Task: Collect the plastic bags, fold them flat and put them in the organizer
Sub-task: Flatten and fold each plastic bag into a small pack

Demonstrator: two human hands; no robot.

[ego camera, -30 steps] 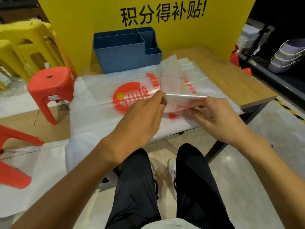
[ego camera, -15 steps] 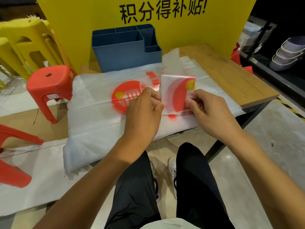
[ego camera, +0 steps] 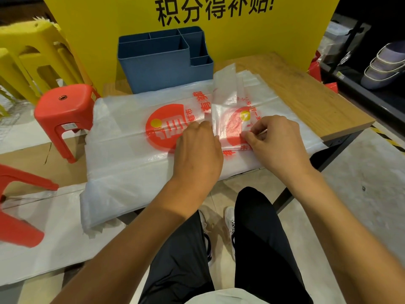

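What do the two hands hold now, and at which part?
Both hold the folded plastic bag: the left hand grips its left edge, the right hand pinches its right edge.

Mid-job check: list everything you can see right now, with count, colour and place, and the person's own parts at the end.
folded bag: one, clear with red print, on the flat bags, between both hands
flat bags: a stack, clear with red print, across the table, left end overhanging
organizer: one, blue, back of the table
table: one, wood top
sign: one, yellow, behind the organizer
red stool: one upright left of the table; another partly visible at the left edge
yellow stools: stacked, far left
left hand: presses the folded bag's left edge
right hand: pinches the folded bag's right edge
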